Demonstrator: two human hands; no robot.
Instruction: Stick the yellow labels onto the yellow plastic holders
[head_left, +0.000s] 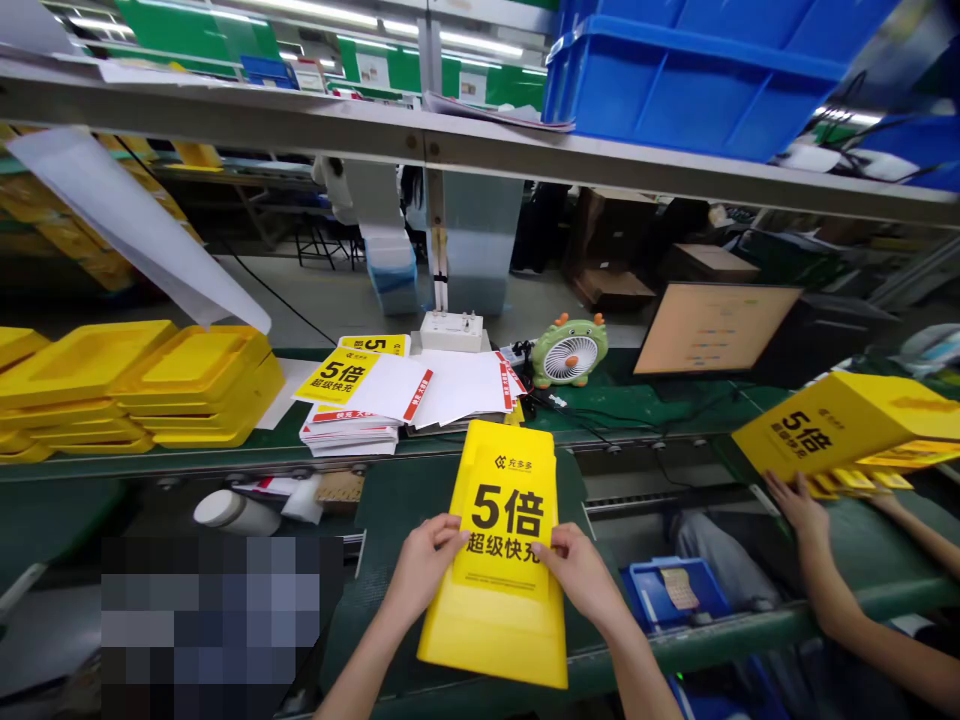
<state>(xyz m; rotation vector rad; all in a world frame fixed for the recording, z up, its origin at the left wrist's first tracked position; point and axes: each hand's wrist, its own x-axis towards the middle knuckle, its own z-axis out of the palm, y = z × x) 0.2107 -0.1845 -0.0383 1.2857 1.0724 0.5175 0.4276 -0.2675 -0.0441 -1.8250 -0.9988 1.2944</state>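
A yellow printed sheet (504, 575) with large black characters lies over a long yellow plastic piece (495, 640) in front of me. My left hand (431, 560) pinches the sheet's left edge, and my right hand (581, 570) pinches its right edge, thumbs on the printed face. The fingers behind the edges are hidden, so I cannot tell whether they also grip the plastic piece. Just beyond it, white and yellow printed sheets (390, 385) are piled on the green bench. Several stacked yellow trays (199, 385) stand to the left.
A green fan (571, 352), a white switch box (452, 332) and a monitor (716, 325) line the back. At right, a co-worker's hand (802, 515) touches a yellow box (847, 420). A blue bin (679, 592) sits below. Overhead, a shelf holds blue crates (675, 90).
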